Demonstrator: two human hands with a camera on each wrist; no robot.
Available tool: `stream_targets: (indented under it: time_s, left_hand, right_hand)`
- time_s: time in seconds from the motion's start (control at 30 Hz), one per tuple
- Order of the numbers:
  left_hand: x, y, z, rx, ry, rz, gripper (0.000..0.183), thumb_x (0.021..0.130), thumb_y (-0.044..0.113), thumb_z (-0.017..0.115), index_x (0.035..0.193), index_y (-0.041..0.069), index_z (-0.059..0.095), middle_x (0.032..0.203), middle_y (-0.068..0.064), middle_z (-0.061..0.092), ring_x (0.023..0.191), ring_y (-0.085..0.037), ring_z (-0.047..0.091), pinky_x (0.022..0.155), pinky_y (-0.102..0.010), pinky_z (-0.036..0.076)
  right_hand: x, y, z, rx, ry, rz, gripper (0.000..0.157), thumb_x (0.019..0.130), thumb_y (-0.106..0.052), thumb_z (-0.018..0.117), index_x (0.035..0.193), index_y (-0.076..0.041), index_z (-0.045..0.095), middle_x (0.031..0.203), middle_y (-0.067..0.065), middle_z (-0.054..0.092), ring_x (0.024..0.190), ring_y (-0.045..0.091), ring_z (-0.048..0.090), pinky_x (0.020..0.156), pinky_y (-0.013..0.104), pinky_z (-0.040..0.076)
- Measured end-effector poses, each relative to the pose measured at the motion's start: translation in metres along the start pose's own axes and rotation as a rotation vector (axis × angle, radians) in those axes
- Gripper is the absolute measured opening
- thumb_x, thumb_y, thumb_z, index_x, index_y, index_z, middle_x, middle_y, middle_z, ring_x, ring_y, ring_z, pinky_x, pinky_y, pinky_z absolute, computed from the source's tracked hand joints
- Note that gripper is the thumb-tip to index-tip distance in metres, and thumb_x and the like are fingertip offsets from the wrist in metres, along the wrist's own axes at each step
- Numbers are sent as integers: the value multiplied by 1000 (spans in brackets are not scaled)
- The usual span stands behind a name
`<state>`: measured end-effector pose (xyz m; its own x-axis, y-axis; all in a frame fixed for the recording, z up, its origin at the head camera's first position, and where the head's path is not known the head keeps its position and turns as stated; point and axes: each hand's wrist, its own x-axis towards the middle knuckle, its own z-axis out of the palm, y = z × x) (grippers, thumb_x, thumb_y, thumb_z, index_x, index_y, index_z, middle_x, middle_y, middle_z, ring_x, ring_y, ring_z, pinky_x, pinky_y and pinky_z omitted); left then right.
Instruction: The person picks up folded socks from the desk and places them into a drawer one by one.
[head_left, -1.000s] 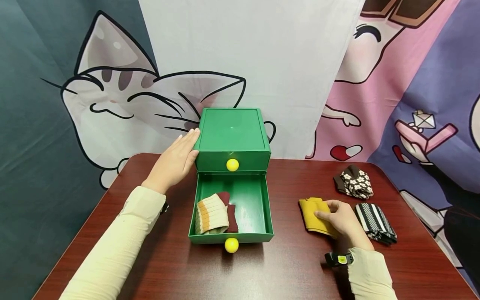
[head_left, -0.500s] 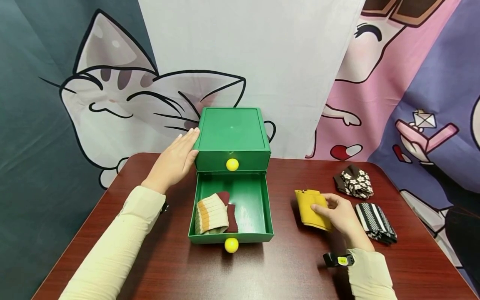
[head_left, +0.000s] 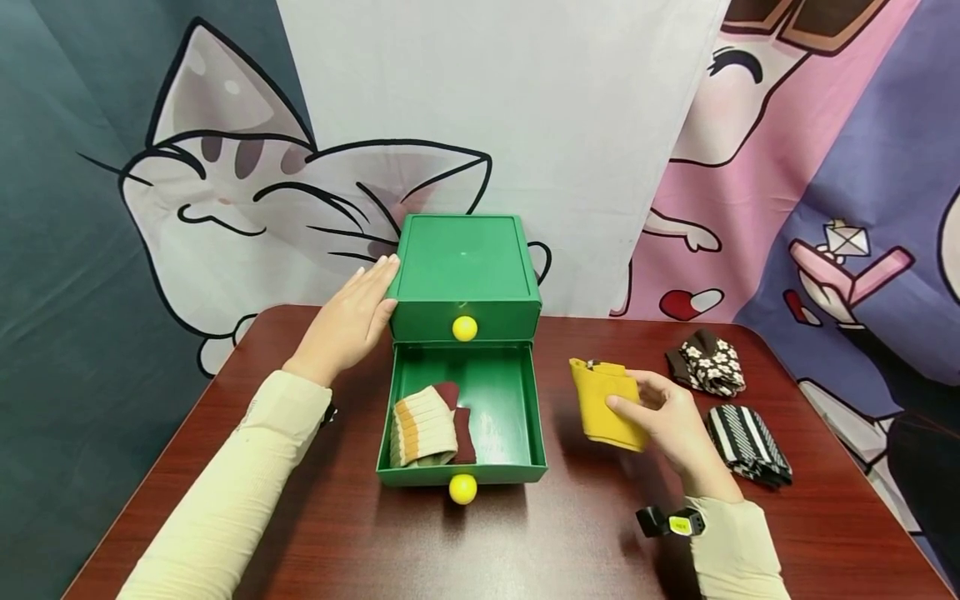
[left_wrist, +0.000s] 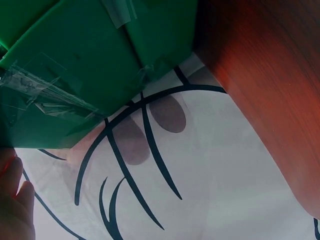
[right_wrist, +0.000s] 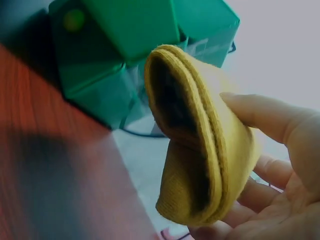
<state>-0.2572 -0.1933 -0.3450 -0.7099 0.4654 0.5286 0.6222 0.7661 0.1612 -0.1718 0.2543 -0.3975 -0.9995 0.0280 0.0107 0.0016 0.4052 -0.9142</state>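
Between thumb and fingers my right hand (head_left: 671, 425) grips a folded yellow sock (head_left: 606, 406), raised off the table to the right of the drawer box. In the right wrist view the sock (right_wrist: 215, 135) shows its folded, open cuff. My left hand (head_left: 348, 321) lies with straight fingers against the left side of the green drawer box (head_left: 465, 258). The box's lower drawer (head_left: 506, 417) is pulled out, while the upper one is closed. Inside the lower drawer, at its left, sits a folded cream sock (head_left: 423, 429) with orange stripes and maroon parts.
On the right of the brown table (head_left: 570, 533) lie a folded brown floral sock (head_left: 708, 364) and a black-and-white striped sock (head_left: 748, 444). Yellow ball knobs (head_left: 462, 490) stick out from the drawer fronts. A printed cloth (head_left: 585, 150) hangs behind the table.
My right hand has lifted the yellow sock off the table and moved it left, toward the drawer. The left hand has stayed against the box.
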Motion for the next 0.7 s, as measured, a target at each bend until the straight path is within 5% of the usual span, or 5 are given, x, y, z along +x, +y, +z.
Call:
stream_targets:
  time_s: [0.33,0.7]
  left_hand:
    - [0,1,-1,-1,-1,2,54,108,18,46,156,-4,32,160,-18,36,150,-32,31,126,-44,17]
    - [0,1,-1,0,-5,-5,54,109,20,44,156,-4,32,160,-18,36,150,-31,30,125,-48,20]
  right_hand:
    - [-12,-33,13,26,16,-41,53,90,-20,79,136,-2,60,116,11,69,92,3,66,77,19,56]
    - [-24,-62,33,125,-14,-155,45,88,-7,78,129,4,62,101,-3,72,86,8,70,72,22,59]
